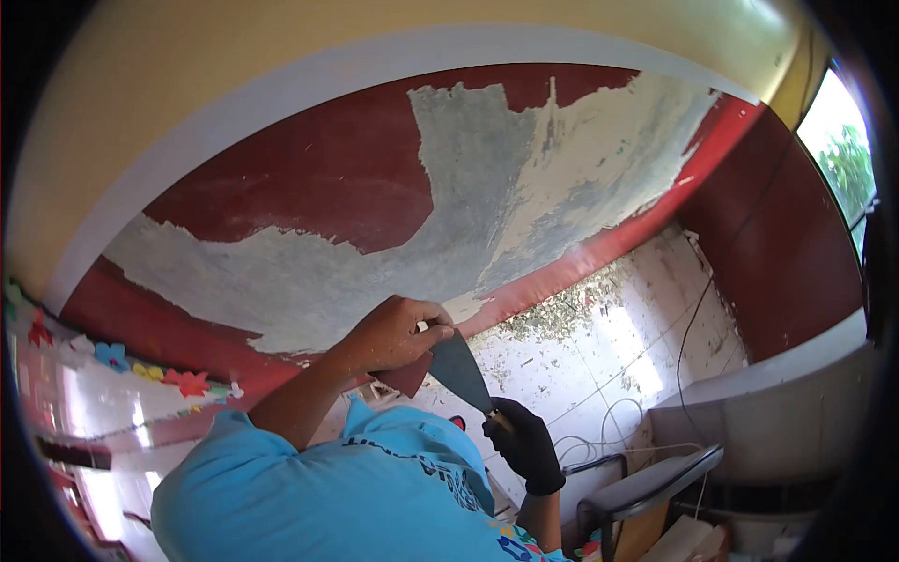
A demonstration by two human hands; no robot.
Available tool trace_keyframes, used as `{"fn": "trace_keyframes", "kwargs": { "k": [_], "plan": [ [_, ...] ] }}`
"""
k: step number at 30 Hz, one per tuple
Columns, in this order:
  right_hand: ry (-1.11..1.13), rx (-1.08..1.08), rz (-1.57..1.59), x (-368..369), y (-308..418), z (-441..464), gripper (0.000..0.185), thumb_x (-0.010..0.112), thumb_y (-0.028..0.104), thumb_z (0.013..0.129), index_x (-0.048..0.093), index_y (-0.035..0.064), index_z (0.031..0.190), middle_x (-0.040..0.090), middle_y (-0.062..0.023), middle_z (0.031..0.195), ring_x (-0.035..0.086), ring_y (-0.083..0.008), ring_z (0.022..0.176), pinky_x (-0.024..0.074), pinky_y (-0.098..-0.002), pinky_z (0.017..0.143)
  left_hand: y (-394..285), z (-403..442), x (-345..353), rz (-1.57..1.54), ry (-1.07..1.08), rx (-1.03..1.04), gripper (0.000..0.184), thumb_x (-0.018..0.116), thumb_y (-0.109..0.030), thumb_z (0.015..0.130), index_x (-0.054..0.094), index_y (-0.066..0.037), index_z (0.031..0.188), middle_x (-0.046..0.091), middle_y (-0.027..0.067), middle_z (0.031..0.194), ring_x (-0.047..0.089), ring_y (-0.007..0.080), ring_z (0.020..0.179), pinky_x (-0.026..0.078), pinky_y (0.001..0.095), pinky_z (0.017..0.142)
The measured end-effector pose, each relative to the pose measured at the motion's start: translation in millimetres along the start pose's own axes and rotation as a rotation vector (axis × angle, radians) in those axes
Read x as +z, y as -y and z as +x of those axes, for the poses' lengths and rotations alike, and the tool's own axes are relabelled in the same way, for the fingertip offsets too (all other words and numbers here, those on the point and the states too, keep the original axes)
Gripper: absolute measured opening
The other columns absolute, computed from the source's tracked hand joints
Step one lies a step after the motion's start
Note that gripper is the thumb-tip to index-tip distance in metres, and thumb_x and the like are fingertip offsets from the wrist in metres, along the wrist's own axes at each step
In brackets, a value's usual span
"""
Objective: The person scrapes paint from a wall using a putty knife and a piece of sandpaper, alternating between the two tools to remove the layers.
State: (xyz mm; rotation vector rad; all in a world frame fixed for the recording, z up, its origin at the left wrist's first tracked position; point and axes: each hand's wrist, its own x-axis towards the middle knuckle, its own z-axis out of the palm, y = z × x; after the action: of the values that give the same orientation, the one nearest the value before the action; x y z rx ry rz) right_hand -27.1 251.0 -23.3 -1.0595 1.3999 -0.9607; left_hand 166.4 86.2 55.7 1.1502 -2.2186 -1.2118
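My right hand (526, 445), in a black glove, is wrapped round the handle of a putty knife (457, 370). The wide, dark grey blade points up and left, away from the glove. My bare left hand (398, 332) is closed at the blade's broad end, thumb and fingers pinched together. A flat reddish-brown piece (406, 376) sticks out below these fingers against the blade; whether it is sandpaper or a paint flake I cannot tell. Beyond both hands is a dark red wall (309, 178) with large grey and cream patches (468, 159) where the paint is off.
Paint scraps (562, 309) litter the pale tiled floor (599, 361) along the wall. A chair (646, 487) stands at lower right, with looped white cable (599, 436) beside it. Paper flowers (187, 382) hang at the left. A window (838, 145) is at far right.
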Motion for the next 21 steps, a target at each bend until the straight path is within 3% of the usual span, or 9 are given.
{"fn": "trace_keyframes", "kwargs": {
  "k": [2,4,5,7,10,12,15,16,21],
  "plan": [
    [-0.001,0.029,0.043,-8.7,-2.0,6.8,0.031,0.062,0.009,0.08,0.055,0.0005,0.109,0.063,-0.0076,0.082,0.059,-0.011,0.072,0.0474,-0.0254,0.066,8.3,9.1,0.6,0.058,-0.051,0.029,0.015,0.054,-0.011,0.084,0.064,-0.001,0.088,0.066,0.0109,0.079,0.061,0.0178,0.074,0.046,0.0288,0.07],
    [-0.024,0.053,0.158,-16.6,5.5,14.8,0.032,0.056,0.004,0.083,0.051,0.002,0.114,0.058,-0.0029,0.075,0.053,-0.0067,0.062,0.0437,-0.0205,0.054,9.0,17.1,-5.1,0.03,-0.135,0.013,0.015,0.053,-0.01,0.084,0.063,0.0,0.09,0.066,0.0109,0.081,0.062,0.0186,0.075,0.046,0.029,0.071],
    [-0.015,0.058,0.139,-19.7,10.5,19.4,0.032,0.056,0.004,0.083,0.051,0.002,0.114,0.058,-0.0029,0.075,0.053,-0.0067,0.062,0.0437,-0.0205,0.054,8.6,22.1,-7.9,0.008,-0.208,0.006,0.016,0.051,-0.009,0.085,0.062,0.0,0.093,0.066,0.0108,0.082,0.062,0.0194,0.077,0.046,0.0293,0.072],
    [-0.058,-0.041,0.34,-24.5,20.0,30.0,0.035,0.053,0.002,0.083,0.047,0.002,0.118,0.055,-0.0031,0.077,0.051,-0.0071,0.059,0.042,-0.0194,0.049,4.3,32.5,-15.3,-0.046,-0.192,-0.037,0.018,0.051,-0.011,0.086,0.06,0.001,0.096,0.066,0.0109,0.085,0.062,0.0187,0.078,0.046,0.0299,0.074],
    [0.009,-0.133,0.376,-30.8,45.6,54.2,0.043,0.05,0.002,0.085,0.039,0.0015,0.127,0.053,-0.004,0.078,0.05,-0.0081,0.058,0.0411,-0.0194,0.046,2.2,48.3,-14.9,-0.156,-0.054,0.013,0.022,0.052,-0.019,0.089,0.061,0.0,0.093,0.066,0.0092,0.084,0.062,0.0173,0.081,0.046,0.0295,0.075],
    [0.062,-0.205,0.393,-33.4,67.2,75.4,0.052,0.048,0.003,0.086,0.029,0.0025,0.135,0.052,-0.0047,0.078,0.05,-0.0082,0.057,0.0403,-0.0187,0.045,-7.4,62.6,-9.8,-0.343,-0.007,0.111,0.039,0.051,-0.036,0.09,0.063,0.001,0.088,0.066,0.0099,0.079,0.059,0.0138,0.077,0.044,0.0267,0.072],
    [0.075,-0.294,0.301,-34.1,98.1,107.7,0.056,0.047,0.002,0.086,0.025,0.0036,0.137,0.052,-0.0052,0.08,0.05,-0.0082,0.057,0.0398,-0.018,0.044,-4.0,87.1,-3.7,-0.415,-0.046,0.048,0.045,0.049,-0.041,0.09,0.064,0.001,0.088,0.06,0.0067,0.068,0.053,0.0099,0.068,0.042,0.0255,0.064],
    [0.067,-0.299,0.284,-34.7,103.4,118.1,0.059,0.047,0.0,0.085,0.021,0.0035,0.138,0.052,-0.0057,0.081,0.05,-0.0085,0.057,0.0401,-0.0178,0.044,-11.9,91.4,-0.9,-0.555,-0.167,0.14,0.046,0.048,-0.042,0.09,0.063,0.001,0.081,0.052,0.0038,0.059,0.047,0.0091,0.058,0.038,0.026,0.055],
    [0.068,-0.363,0.178,-35.2,117.9,154.7,0.06,0.042,-0.005,0.084,0.021,0.0039,0.139,0.053,-0.0078,0.083,0.05,-0.0091,0.058,0.0414,-0.0186,0.045,-12.0,109.6,-12.9,-0.619,-0.276,0.035,0.048,0.046,-0.041,0.091,0.06,0.001,0.072,0.044,0.0009,0.054,0.042,0.0075,0.053,0.033,0.0253,0.049]
  ]
}}
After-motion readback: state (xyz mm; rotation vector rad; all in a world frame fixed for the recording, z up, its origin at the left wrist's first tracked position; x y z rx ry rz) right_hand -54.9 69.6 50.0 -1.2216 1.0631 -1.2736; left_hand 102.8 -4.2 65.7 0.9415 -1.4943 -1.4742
